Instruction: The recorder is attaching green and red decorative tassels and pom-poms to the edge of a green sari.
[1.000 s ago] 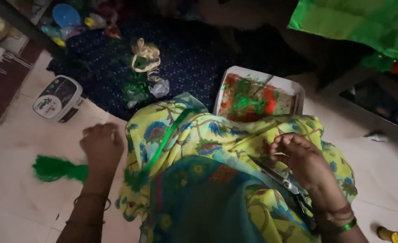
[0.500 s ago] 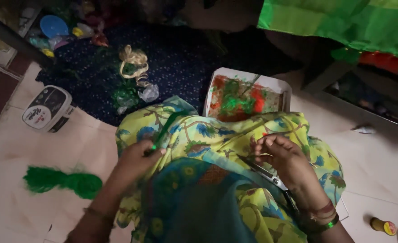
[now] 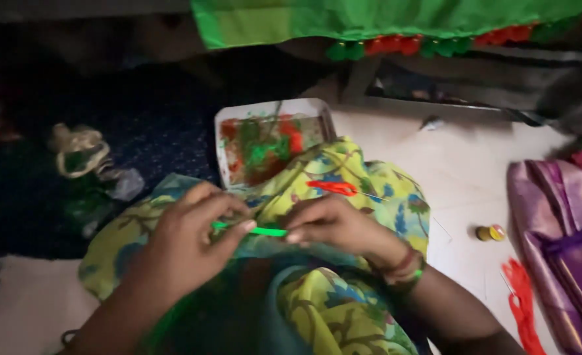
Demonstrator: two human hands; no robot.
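Both hands meet over the lap: the left hand (image 3: 186, 246) and right hand (image 3: 333, 227) each pinch an end of a green thread (image 3: 258, 231), fingers closed on it. Just beyond, a white tray (image 3: 228, 121) holds tangled green and red threads (blurred). A red strand (image 3: 331, 188) lies on the floral cloth (image 3: 383, 190).

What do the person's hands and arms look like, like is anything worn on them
Both hands are bare, no gloves. The left hand and its forearm show no sleeve; the wrist lies in dim light, so any bangle there is unclear. The right hand has a cluster of bangles at the wrist, reddish ones plus a bright green one. The right forearm is also without a sleeve. Fingernails look short and unpainted.
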